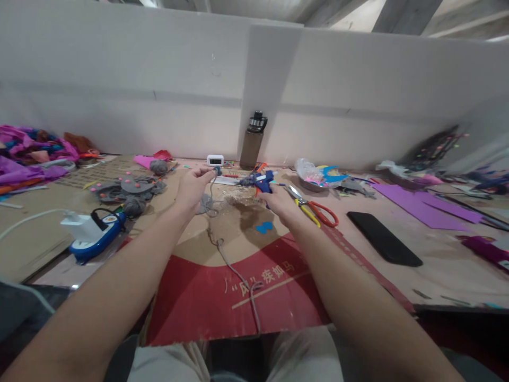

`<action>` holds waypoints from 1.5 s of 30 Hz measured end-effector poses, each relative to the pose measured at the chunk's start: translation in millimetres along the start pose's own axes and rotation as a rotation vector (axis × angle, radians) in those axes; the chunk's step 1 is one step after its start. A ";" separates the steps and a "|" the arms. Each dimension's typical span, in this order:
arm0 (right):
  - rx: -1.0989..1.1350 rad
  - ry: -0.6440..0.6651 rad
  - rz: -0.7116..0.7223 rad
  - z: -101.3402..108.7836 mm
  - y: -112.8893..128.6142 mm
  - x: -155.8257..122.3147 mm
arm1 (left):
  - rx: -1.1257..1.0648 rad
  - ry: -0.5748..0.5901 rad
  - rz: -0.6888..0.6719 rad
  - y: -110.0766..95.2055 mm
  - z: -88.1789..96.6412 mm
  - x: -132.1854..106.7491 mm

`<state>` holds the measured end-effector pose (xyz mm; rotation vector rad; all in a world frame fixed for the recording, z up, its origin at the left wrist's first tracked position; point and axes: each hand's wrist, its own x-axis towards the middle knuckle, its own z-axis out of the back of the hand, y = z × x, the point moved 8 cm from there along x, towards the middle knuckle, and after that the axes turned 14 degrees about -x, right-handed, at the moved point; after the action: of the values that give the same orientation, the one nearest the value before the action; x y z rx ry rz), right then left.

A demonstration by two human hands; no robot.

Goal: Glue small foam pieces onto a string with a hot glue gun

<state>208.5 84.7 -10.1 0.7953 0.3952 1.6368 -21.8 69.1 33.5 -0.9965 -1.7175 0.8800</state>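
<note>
My left hand (194, 190) pinches a small dark grey piece (218, 171) between thumb and fingertips; its exact kind is too small to tell. Grey yarn (234, 269) trails down from near that hand, over the cardboard and towards my lap. A blue hot glue gun (263, 183) is gripped in my right hand (279, 201), its nozzle end pointing left towards the pinched piece but apart from it. Below and between the hands, a bright blue scrap (264, 227) lies on the tan and red cardboard (278, 286).
Scissors (314, 208) and a black phone (382, 238) lie right of my hand. On the left are a blue power strip (97, 241) and grey felt pieces (123, 188). A bottle (252, 146) stands by the back wall; purple sheets (421, 204) lie at right.
</note>
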 end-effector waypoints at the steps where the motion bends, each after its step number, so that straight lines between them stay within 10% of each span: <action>1: -0.147 0.011 -0.046 0.6 -8.8 1.0 | 0.030 0.009 -0.036 -3.0 -1.6 -0.9; 5: -0.459 -0.295 -0.090 34.1 -7.0 -8.7 | 0.234 -0.014 -0.206 -21.3 -6.3 -9.1; 8: -0.199 -0.432 0.054 44.5 24.1 -21.3 | 0.355 0.046 -0.325 -34.4 -20.3 -20.3; 16: 0.759 0.044 0.113 -20.0 76.5 -27.3 | 0.489 0.229 -0.420 -40.2 -51.3 -42.5; 27: 0.152 -0.264 0.261 21.2 77.8 -34.5 | -0.013 0.241 0.103 0.1 -54.3 -36.6; 45: -0.027 -0.356 0.309 34.8 83.6 -42.0 | -0.004 0.345 0.153 -0.4 -62.5 -42.8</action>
<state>173.9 19.4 57.0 1.1459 -0.0038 1.7331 47.2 38.1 37.7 -1.2177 -1.3665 0.7497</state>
